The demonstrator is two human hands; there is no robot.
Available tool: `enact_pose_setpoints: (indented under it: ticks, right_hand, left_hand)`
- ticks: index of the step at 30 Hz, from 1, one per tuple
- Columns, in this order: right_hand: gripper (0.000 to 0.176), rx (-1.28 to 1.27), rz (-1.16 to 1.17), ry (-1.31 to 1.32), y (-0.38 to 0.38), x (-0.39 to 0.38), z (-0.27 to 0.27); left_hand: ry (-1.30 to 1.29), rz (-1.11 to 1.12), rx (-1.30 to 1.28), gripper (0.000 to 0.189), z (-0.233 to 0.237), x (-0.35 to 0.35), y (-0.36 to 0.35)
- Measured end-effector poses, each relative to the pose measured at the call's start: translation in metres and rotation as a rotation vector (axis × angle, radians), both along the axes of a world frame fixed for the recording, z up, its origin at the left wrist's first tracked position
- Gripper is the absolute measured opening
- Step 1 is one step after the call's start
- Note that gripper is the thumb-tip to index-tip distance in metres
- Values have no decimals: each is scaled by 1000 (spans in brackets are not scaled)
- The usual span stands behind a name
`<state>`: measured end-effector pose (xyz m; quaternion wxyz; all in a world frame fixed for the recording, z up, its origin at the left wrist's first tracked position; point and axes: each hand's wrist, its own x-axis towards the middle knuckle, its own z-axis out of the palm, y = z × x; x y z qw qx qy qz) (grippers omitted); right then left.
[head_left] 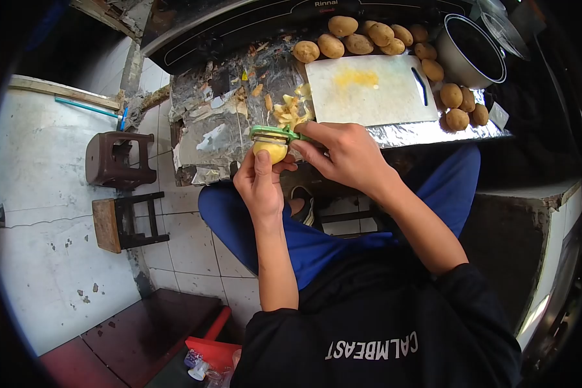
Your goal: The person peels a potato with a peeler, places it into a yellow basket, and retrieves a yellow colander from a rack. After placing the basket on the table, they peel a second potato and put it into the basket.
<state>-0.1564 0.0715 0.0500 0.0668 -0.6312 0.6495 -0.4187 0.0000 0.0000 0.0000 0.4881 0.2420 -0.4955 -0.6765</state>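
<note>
Held in my left hand (260,183) is a potato (269,152) with bare yellow flesh, gripped by the thumb and fingers near the table's front edge. My right hand (344,150) grips the handle of a green peeler (273,134), whose head lies across the top of the potato. A heap of peelings (291,111) rests on the table just beyond both hands. Behind my right hand lies a white cutting board (372,97) with a yellow stain.
Unpeeled potatoes (359,44) line the board's far side, and several more (458,119) sit at its right. A pot (473,52) stands at the back right. The worn table (207,139) has a ragged left part. Stools (119,160) stand on the floor to the left.
</note>
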Motion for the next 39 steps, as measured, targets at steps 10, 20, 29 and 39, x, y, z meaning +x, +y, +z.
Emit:
enact_pose_setpoints:
  ticks: [10,20,29,39]
  right_hand:
    - [20,-14,-36,-42,-14,0,-4]
    - [20,-1,-171,-41,-20,-22,-12]
    - [26,198,-222,2,-15,-29,-21]
    - [35,86,-198,68,-15,-34,-25]
  left_hand:
    - [-87,23,-197,40,15,-1,-1]
    - [-66,60,-78,42,5,5,-13]
    - [-25,45,-27,42,0,5,-12]
    - [-51,105,-4,40,-2,7,-13]
